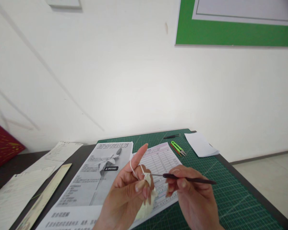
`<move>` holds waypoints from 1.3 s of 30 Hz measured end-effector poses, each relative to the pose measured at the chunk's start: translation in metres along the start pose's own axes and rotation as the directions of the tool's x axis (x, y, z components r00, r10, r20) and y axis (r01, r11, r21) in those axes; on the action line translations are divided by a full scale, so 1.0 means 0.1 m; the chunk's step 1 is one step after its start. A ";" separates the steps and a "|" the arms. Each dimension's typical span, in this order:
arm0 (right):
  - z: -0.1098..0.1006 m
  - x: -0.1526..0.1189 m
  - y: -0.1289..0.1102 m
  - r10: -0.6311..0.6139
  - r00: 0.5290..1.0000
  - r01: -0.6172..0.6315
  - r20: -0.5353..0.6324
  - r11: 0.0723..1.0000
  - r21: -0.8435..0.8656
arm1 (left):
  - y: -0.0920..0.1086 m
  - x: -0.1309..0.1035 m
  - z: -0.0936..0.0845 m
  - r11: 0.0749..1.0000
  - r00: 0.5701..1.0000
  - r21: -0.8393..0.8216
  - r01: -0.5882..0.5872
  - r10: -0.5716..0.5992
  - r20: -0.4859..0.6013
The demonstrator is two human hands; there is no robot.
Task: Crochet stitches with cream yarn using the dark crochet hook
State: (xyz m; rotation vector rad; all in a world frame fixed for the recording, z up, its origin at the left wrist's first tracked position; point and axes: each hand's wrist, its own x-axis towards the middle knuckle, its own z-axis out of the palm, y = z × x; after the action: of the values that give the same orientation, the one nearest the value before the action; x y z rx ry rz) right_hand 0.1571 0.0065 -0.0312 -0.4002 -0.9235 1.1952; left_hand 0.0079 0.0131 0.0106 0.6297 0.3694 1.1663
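Note:
My left hand (pixel 127 191) pinches a small cream crochet piece (pixel 147 179) between thumb and fingers, its index finger raised with cream yarn (pixel 133 171) looped around it. In my right hand (pixel 194 195) is a crochet hook (pixel 189 179) with a dark handle, held like a pen. Its thin metal shaft points left, and the tip meets the top of the crochet piece near the yarn. More pale material (pixel 146 207) hangs below my left fingers, partly hidden by them.
Under my hands lie a printed flower sheet (pixel 74 188) and a table sheet (pixel 158 159) on a green cutting mat (pixel 230 185). Green thread snips (pixel 178 147), a dark slim tool (pixel 171 136) and folded white paper (pixel 201 145) sit farther back. Handwritten pages (pixel 21 195) lie left.

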 end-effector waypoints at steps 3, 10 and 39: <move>0.00 0.01 -0.04 0.057 0.998 -0.056 -0.029 0.998 0.034 | 0.01 0.00 -0.01 1.000 1.000 0.001 0.001 -0.001 0.014; -0.02 0.05 -0.06 0.099 0.995 -0.097 -0.016 0.993 0.073 | 0.01 -0.01 -0.04 1.000 0.999 -0.011 0.013 -0.012 0.034; 0.00 0.14 -0.14 0.125 0.992 -0.122 -0.011 0.984 0.129 | -0.04 0.03 -0.19 0.999 0.981 -0.010 -0.039 0.040 0.192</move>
State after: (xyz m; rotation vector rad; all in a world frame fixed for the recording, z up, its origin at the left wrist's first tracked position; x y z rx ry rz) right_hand 0.1663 0.0140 -0.0158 -0.3687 -0.8098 1.3547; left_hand 0.0011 0.0202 -0.0059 0.7404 0.1899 1.1335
